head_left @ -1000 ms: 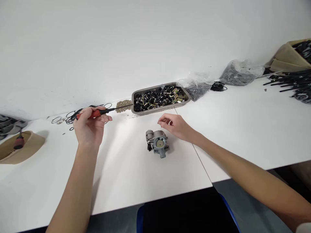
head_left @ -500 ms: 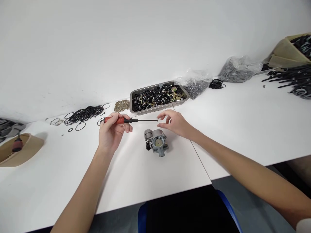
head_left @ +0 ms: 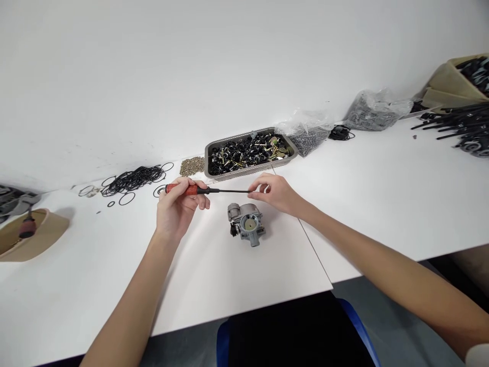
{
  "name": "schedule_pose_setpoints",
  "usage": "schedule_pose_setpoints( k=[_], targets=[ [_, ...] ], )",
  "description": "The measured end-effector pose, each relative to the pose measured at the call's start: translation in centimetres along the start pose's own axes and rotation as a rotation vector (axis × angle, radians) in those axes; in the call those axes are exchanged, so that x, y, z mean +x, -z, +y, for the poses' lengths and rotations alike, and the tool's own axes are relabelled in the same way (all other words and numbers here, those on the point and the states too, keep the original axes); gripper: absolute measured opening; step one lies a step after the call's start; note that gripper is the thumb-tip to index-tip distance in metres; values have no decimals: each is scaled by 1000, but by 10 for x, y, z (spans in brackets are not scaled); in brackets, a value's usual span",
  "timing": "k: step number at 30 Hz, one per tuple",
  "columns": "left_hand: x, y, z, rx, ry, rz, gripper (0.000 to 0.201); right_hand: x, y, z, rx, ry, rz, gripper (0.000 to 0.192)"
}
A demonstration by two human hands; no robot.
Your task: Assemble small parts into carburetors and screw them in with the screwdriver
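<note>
One screwdriver [head_left: 202, 190], red ribbed handle and thin dark round shaft, is held above the table [head_left: 237, 275]; its long axis runs level, left to right, tip pointing right. My left hand [head_left: 178, 209] grips the handle with curled fingers; my right hand [head_left: 277, 192] pinches the tip between thumb and forefinger. One grey cast-metal carburetor [head_left: 246, 224], blocky with a round brass centre, sits just below the shaft. Behind: one steel tray [head_left: 214, 176] of small black parts, one heap of thin black rings [head_left: 132, 179], two clear bags [head_left: 305, 133].
</note>
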State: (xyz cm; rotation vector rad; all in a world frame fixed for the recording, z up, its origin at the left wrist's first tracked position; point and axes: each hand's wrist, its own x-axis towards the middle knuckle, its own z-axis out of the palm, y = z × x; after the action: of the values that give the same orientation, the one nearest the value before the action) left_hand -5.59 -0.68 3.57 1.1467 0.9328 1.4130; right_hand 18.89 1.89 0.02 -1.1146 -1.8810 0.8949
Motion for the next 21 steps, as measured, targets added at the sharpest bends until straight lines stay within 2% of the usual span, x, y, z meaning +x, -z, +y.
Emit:
schedule_pose_setpoints(
  k=[21],
  targets=[
    [-7, -5, 5, 24, -58, -120, 11, 0, -2, 4, -80, 73, -13, 7]
  ],
)
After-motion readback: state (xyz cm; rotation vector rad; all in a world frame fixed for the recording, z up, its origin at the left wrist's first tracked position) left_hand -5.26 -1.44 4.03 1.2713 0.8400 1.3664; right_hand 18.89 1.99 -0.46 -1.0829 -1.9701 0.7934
